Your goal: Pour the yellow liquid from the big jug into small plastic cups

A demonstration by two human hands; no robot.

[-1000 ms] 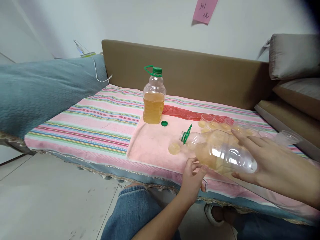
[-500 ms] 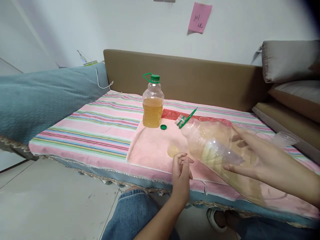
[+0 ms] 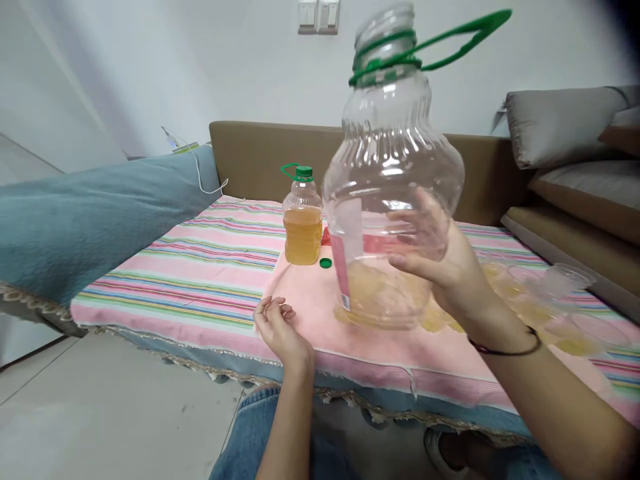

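Note:
My right hand (image 3: 443, 257) grips a large clear plastic jug (image 3: 390, 167) upright in the air above the pink towel (image 3: 310, 297). The jug has no cap, a green neck ring with a green handle, and a little yellow liquid at the bottom. My left hand (image 3: 277, 327) hovers at the towel's near edge with fingers loosely curled and nothing in it. A second jug (image 3: 303, 217), capped in green and half full of yellow liquid, stands at the towel's far side. A loose green cap (image 3: 325, 263) lies beside it.
Several small clear cups (image 3: 550, 293) with yellow liquid sit on the striped cloth (image 3: 200, 260) to the right. A blue blanket (image 3: 75, 213) lies at left, grey and brown cushions (image 3: 565, 127) at right, a brown headboard behind. My jeans-clad knee (image 3: 250, 433) is below.
My right hand has swung the open jug from lying tilted over the cups to upright and close to the camera. My left hand let go of it and drew back left.

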